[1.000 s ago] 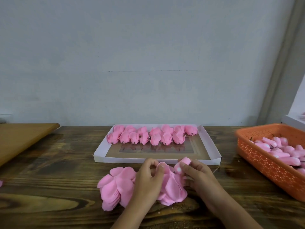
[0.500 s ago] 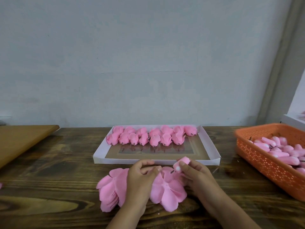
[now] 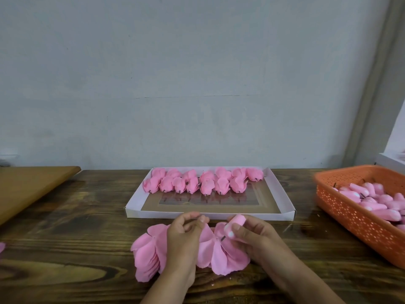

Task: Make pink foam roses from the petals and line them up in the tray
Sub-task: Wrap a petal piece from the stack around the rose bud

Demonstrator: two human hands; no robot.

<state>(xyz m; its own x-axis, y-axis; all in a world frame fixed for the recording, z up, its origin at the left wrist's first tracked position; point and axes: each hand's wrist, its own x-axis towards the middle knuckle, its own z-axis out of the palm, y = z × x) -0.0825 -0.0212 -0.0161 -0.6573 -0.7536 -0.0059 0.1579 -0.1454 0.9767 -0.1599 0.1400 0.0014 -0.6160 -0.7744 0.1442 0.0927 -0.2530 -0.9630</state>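
The left hand (image 3: 184, 240) is resting over the petals (image 3: 149, 257) on the surface (image 3: 65, 238), its thumb and fingertips pinching at a petal layer near the top. Compared with a second ago, the petal sheet under this hand is lying flatter and more spread out, and the fingers are sitting higher; I judge it is peeling one layer free for wrapping. The right hand (image 3: 252, 235) is grasping a bud (image 3: 235, 222) with a dark pin pointing toward the left hand, held much as before. The tray (image 3: 282, 194) is lying just beyond both hands, with roses (image 3: 203, 181) lined in two rows along its far side, so plenty of room is remaining. The basket (image 3: 350, 218) of buds is sitting well to the right of the right hand. No writing or labels are showing anywhere.
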